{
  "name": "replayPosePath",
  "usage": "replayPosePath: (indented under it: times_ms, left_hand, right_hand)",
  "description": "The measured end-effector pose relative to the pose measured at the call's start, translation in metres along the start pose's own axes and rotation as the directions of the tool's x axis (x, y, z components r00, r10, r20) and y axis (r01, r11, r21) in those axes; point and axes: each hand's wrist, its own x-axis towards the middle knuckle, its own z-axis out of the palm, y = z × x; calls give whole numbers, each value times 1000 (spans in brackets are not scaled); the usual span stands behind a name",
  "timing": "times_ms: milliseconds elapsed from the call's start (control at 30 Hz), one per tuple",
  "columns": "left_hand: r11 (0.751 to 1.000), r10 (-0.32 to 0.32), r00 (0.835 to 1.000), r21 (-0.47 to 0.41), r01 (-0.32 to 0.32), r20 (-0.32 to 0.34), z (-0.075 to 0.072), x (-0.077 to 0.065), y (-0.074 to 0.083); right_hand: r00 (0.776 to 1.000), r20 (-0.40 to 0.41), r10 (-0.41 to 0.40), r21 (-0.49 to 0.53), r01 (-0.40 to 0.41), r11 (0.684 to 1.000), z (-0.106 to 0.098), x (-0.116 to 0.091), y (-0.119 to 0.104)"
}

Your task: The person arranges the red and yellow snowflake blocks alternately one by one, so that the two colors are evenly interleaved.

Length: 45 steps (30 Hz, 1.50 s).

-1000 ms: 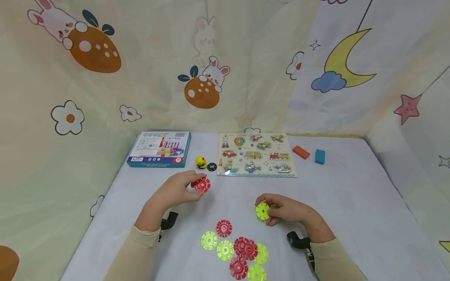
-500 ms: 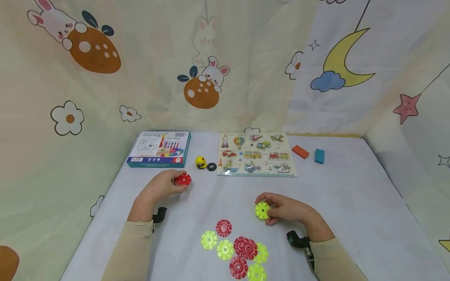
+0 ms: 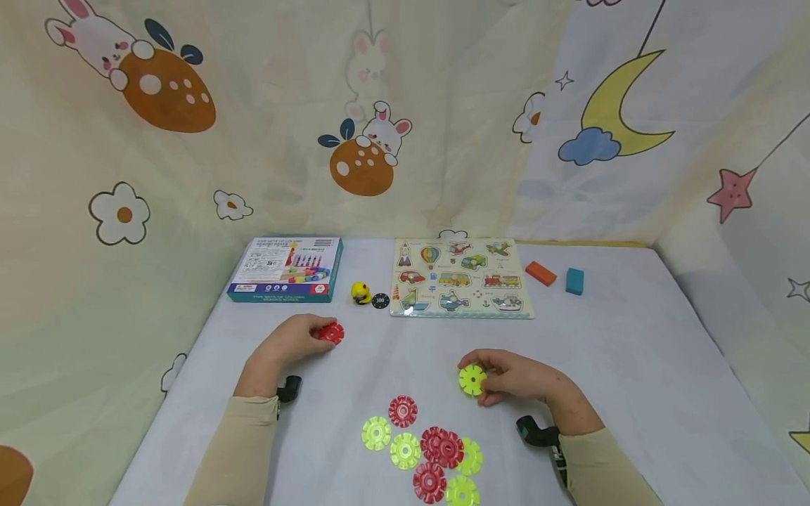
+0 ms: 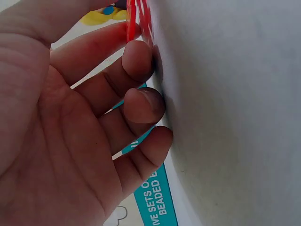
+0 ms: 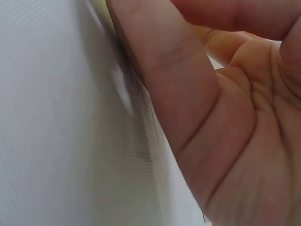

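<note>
My left hand pinches a red notched disc between thumb and index finger, low over the white tabletop left of centre. In the left wrist view the disc shows edge-on at the top, close to the cloth, and the other fingers bend beside it. To the right, a yellow-green notched disc is held by my right hand, thumb across its edge. The right wrist view shows only a sliver of that disc behind the thumb. Nearer me lie several more notched discs, red and yellow-green, some overlapping.
Along the back stand a flat bead-set box, a yellow toy duck, a black chip and a picture puzzle board. Orange and blue blocks lie right of the board. A printed curtain rises behind the table.
My left hand has carried the red disc leftward, away from the duck, then slightly down toward the table. The right hand holds its disc in nearly the same place.
</note>
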Motion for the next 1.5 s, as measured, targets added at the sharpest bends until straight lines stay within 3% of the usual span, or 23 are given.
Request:
replayPosePath:
  times_ms: [167,333,733,900,1167,1333,1500]
  left_hand:
    - [998,-34,999,-45,34,11,-1,2,-1]
    - [997,-16,1000,-74,16,9,0,5,-4]
    - [991,-24,1000,-133,25,10,0,1,-7]
    - [990,-21,1000,-139,23,15,-1,2,-8]
    - [990,-14,1000,-142,15,13,-2,3,-8]
    - [989,-17,1000,-146,16,0,-2,2,-7]
    - [989,-13,1000,-147,11,-15,-1,2,-8]
  right_hand:
    - [1000,9,-3,14,3,1000,-2,0,-1]
    - [999,9,-49,-32,50,998,-6,-1,-6]
    - [983,-91,-158,-26,156,987,0,4,-40]
    - [966,-147,-213,-61,206,977,8,8,-60]
    - [909,-240,-341,-212,294,932,20,26,-83]
    - [897,-230,-378,-179,343,922,29,47,-91]
    - [889,-282,-362,-144,334,931,40,67,-101]
